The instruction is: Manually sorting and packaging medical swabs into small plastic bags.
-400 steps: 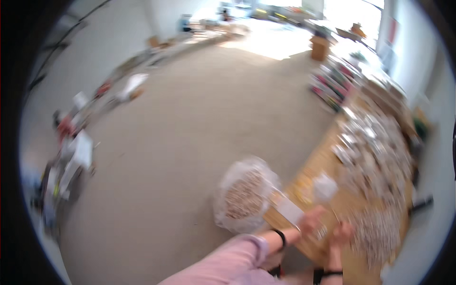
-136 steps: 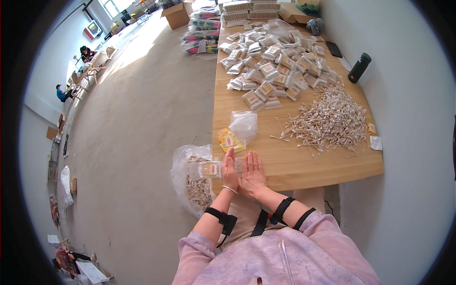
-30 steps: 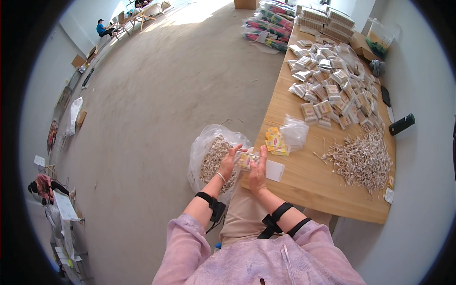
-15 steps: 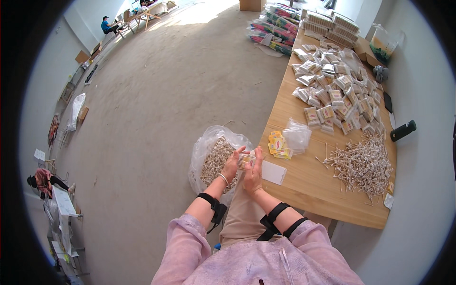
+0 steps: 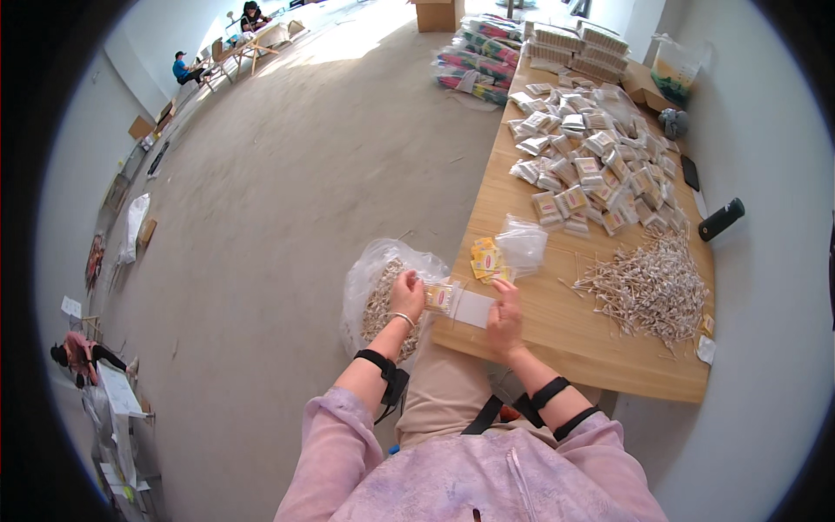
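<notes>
My left hand [image 5: 407,296] is closed on a clear packet of cotton swabs [image 5: 439,297] with a yellow label inside, held past the table's near left corner. Under it, a clear plastic bag [image 5: 355,291] of loose cotton swabs [image 5: 378,304] stands below table level. My right hand [image 5: 504,320] is apart from the packet, fingers extended upward, beside the right edge of a white card [image 5: 473,309] lying on the table; nothing shows in it. Just beyond are yellow label cards [image 5: 487,258] and a stack of empty clear bags [image 5: 522,244].
On the wooden table [image 5: 557,357] lie a heap of loose cotton swabs [image 5: 648,287] and a large pile of filled packets [image 5: 591,165]. A black cylinder [image 5: 721,219] and a phone [image 5: 690,172] are along the wall. Colourful wrapped bundles [image 5: 477,56] sit beyond. Other people are far left.
My hands have parted: the right has let go of the packet and moved right to the white card, while the left keeps the packet. The view has shifted slightly to the right.
</notes>
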`<action>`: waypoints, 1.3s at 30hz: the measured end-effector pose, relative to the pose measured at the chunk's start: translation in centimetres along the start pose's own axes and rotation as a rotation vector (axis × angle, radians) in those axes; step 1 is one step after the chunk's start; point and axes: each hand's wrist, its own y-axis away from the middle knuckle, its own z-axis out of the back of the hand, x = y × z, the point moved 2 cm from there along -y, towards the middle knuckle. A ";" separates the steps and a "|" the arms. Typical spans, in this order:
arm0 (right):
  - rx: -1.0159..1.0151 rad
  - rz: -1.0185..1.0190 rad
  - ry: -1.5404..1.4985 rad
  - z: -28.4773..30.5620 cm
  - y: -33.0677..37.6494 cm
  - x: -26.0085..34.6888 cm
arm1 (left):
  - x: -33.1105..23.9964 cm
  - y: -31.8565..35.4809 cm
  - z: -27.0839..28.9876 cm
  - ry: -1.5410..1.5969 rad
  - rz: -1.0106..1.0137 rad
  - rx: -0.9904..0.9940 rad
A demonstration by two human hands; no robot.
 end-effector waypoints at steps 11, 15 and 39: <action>-0.154 0.058 0.206 7.4 1.1 -4.2 | -28.5 10.3 4.2 0.755 -0.727 0.679; -0.146 0.032 0.088 7.0 1.7 -4.3 | -38.2 16.1 9.9 0.926 -1.224 1.025; -0.125 -0.011 0.078 6.6 1.6 -3.8 | -43.0 20.8 13.9 1.216 -1.190 1.112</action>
